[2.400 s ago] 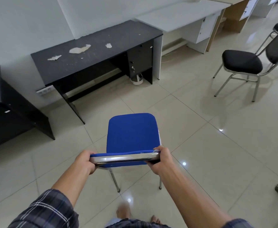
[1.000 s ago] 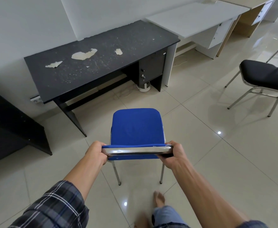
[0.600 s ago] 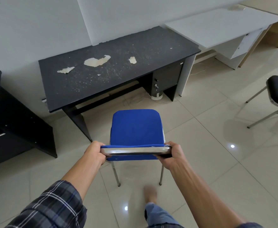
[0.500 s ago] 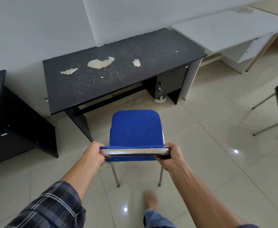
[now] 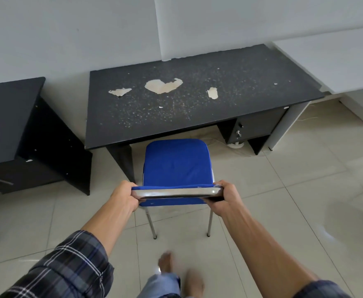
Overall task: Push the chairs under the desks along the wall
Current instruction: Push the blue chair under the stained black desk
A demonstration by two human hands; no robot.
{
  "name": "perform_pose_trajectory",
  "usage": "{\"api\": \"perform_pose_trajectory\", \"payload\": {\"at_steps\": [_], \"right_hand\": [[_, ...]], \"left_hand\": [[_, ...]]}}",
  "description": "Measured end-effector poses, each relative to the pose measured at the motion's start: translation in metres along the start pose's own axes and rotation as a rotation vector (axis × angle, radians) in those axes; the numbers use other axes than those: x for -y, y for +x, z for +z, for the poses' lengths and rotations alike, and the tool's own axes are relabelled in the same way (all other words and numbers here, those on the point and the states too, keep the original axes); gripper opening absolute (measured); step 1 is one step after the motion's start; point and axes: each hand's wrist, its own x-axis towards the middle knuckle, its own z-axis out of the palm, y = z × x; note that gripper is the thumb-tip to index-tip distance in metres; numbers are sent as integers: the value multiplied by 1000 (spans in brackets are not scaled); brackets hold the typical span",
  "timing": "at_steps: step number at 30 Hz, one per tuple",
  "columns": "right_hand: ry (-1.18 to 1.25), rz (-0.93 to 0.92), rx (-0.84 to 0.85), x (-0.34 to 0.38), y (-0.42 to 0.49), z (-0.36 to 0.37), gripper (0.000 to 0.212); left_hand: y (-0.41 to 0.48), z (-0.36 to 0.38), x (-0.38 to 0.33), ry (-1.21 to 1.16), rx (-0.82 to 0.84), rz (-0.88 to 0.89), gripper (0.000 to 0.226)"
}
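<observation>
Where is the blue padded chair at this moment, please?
In the head view the blue padded chair sits centre frame, its seat front at the edge of the peeling black desk, with left hand and right hand gripping its backrest.

Chair (image 5: 176, 164) stands on the floor (image 5: 283, 190) in front of the middle desk (image 5: 197, 100), seat front edge just at the desk's front edge, left of the drawer unit (image 5: 256, 125). Second desk (image 5: 8, 112) to the left, third desk (image 5: 337, 63) to the right, all against the wall (image 5: 90, 29). Left hand (image 5: 124, 195) and right hand (image 5: 225, 195) at the backrest's two ends.
</observation>
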Motion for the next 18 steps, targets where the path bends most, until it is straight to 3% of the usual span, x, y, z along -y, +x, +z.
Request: {"api": "perform_pose_trajectory", "payload": {"at_steps": [10, 18], "right_hand": [[-83, 2, 9, 19, 52, 103, 18], [-161, 22, 14, 31, 82, 165, 26]], "left_hand": [[51, 22, -82, -59, -21, 19, 28], [72, 37, -129, -138, -67, 19, 9]]}}
